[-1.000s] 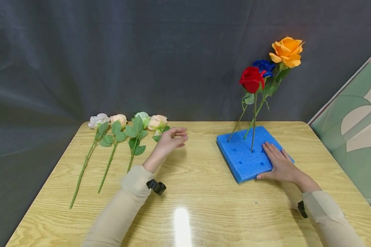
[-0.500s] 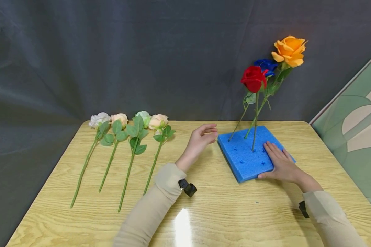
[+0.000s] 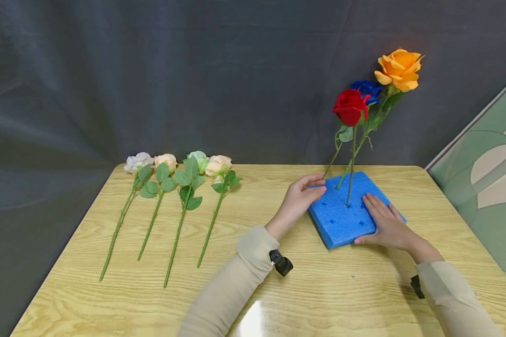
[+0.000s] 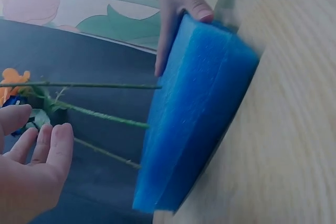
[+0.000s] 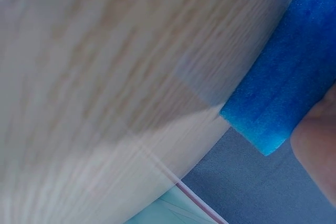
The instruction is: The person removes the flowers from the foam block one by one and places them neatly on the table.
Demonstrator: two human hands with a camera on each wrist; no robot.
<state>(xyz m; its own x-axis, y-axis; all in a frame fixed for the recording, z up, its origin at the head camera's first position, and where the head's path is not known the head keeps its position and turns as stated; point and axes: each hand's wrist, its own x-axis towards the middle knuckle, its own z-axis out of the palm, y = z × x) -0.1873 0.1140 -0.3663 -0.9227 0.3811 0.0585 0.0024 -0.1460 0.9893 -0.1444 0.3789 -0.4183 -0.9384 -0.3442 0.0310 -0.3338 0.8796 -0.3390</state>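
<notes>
A blue foam block lies on the table with a few small slits in its top. Three roses stand in it: a red rose, a blue rose behind it, and a taller orange rose leaning right. My right hand rests spread on the block's right side, thumb at the front edge. My left hand hovers by the block's left edge, near the leftmost stem. In the left wrist view, the left hand's fingers are loosely bent with nothing between them, apart from the stems.
Several pale roses lie in a row on the left of the wooden table: a white rose, a peach rose, a light green rose and another peach rose. A dark curtain hangs behind.
My left hand has travelled right, from beside the rightmost lying peach rose to the left edge of the foam block. The right hand has stayed on the block.
</notes>
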